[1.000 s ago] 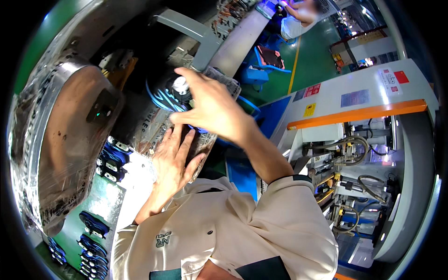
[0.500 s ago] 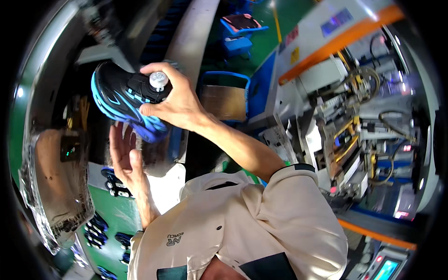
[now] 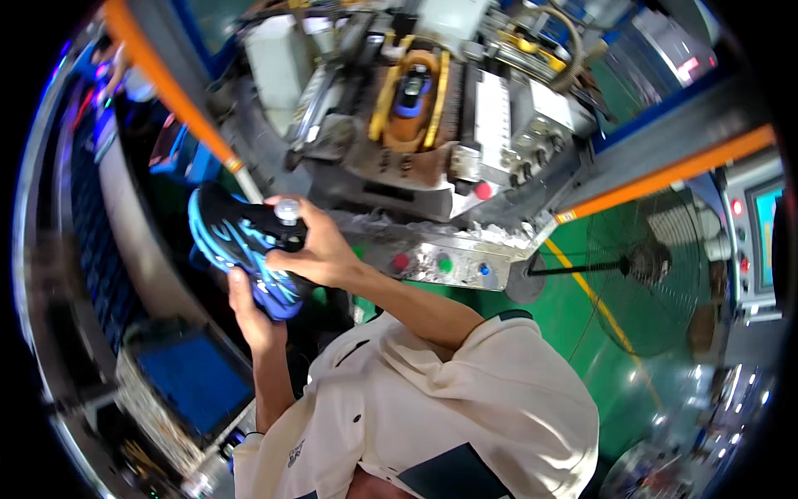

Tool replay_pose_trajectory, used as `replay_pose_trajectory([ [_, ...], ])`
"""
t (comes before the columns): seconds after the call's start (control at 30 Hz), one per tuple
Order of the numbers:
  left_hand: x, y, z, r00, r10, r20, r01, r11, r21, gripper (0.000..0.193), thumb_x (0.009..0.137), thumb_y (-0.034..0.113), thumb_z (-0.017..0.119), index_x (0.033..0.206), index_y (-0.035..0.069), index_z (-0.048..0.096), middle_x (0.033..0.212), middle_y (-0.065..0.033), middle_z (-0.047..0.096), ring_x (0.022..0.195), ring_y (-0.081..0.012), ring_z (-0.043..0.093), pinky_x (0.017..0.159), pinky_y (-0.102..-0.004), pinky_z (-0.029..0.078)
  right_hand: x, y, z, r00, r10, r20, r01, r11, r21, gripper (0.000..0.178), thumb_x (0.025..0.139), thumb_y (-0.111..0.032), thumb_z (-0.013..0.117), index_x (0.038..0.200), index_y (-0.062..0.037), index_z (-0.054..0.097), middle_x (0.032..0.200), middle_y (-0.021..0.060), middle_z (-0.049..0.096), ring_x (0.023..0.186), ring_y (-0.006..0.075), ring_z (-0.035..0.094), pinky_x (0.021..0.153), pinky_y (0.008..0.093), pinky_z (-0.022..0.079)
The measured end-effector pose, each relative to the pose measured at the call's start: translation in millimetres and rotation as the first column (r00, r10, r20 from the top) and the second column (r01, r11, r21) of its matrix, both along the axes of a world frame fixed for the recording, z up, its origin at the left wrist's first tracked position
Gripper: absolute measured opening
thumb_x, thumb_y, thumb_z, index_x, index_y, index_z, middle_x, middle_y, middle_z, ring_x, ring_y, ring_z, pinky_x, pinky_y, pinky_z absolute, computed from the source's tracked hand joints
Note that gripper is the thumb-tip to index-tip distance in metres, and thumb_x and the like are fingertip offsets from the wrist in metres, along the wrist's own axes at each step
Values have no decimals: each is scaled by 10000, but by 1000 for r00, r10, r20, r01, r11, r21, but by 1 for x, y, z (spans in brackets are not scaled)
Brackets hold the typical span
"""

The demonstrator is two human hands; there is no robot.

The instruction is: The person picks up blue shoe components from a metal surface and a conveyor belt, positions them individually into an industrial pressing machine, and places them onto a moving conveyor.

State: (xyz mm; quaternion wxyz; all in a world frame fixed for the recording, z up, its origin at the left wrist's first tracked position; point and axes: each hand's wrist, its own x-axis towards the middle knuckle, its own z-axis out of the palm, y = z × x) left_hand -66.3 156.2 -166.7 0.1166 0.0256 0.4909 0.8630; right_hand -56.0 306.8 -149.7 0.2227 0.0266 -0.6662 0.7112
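Left of the frame's centre, the right hand [image 3: 320,251] is curled; lower, the left hand [image 3: 254,314] has its thumb raised.

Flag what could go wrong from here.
Slip: the right hand grips the black-and-blue shoe near the clear knob; the left hand has its thumb against the shoe, fingers hidden. The shoe could twist or drop if either eases off.
Bump: the right forearm appears near the button panel, so it might knock the green button, though depth is hard to judge.
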Motion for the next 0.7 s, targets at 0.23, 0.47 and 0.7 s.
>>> replay_pose_trajectory([
  [0.23, -46, 174, 2, 804, -585, -106, 533, 788, -309, 481, 1007, 255, 497, 1383, -38, 431, 1299, -101, 547, 1152, -174, 546, 1014, -308, 402, 76, 167, 7, 799, -560, 218, 579, 815, -30, 659, 625, -23, 769, 1238, -55, 529, 1064, 72, 632, 973, 155, 591, 908, 293, 466],
  [0.47, -182, 395, -126, 820, -402, -408, 21, 734, -679, 544, 798, 396, 758, 1039, -63, 591, 913, -146, 657, 863, -252, 626, 799, -337, 474, 131, 231, 0, 454, -875, 168, 859, 480, 177, 638, 655, -46, 752, 1248, 8, 522, 1122, 90, 602, 1031, 167, 564, 953, 316, 441],
  [0.7, -201, 490, -127, 762, -620, -189, -42, 243, -969, 597, 752, 322, 719, 1180, -55, 543, 1173, -274, 603, 1077, -418, 595, 915, -475, 475, 128, 266, -6, 242, -952, 185, 924, 285, 254, 586, 678, 12, 737, 1231, 18, 541, 1099, 89, 606, 960, 151, 584, 889, 285, 477],
])
